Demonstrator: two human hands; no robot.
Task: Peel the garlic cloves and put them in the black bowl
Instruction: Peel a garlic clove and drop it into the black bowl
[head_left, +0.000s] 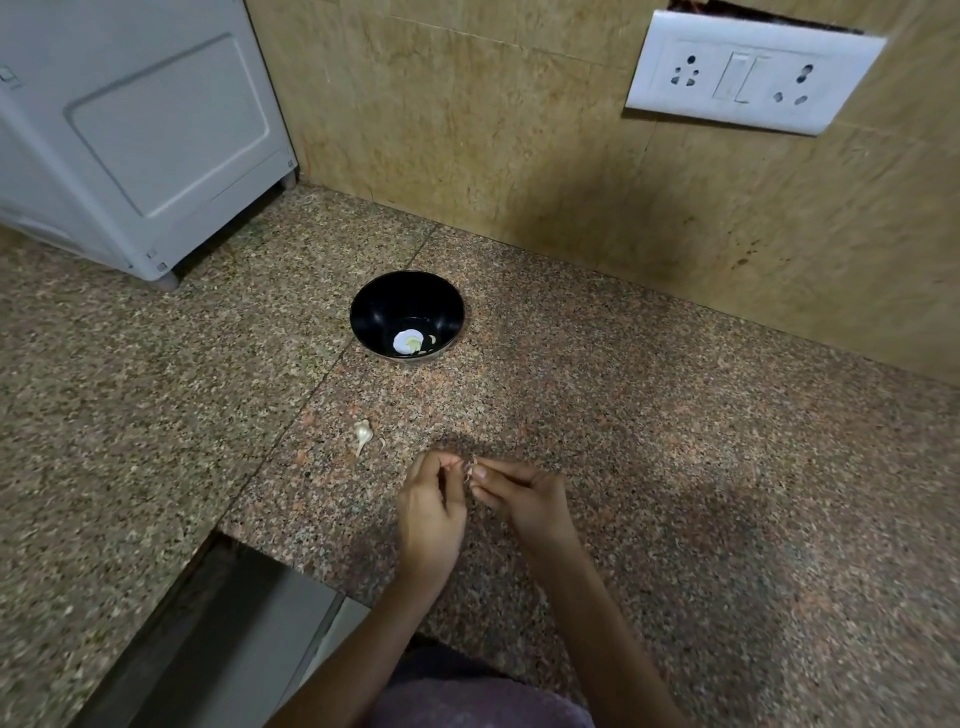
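Together, left hand (428, 514) and right hand (524, 499), grip tight on one garlic clove (468, 470)

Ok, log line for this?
left hand, right hand: pinching small garlic clove | glossy black bowl: pale cloves inside | whitish garlic piece: on granite counter

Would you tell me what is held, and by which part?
Left hand and right hand pinch a garlic clove between fingertips; which part cannot be told.

The granite counter (649, 426) bears a black bowl (382, 304), a white appliance (135, 135) and seemingly a garlic clove (363, 433).
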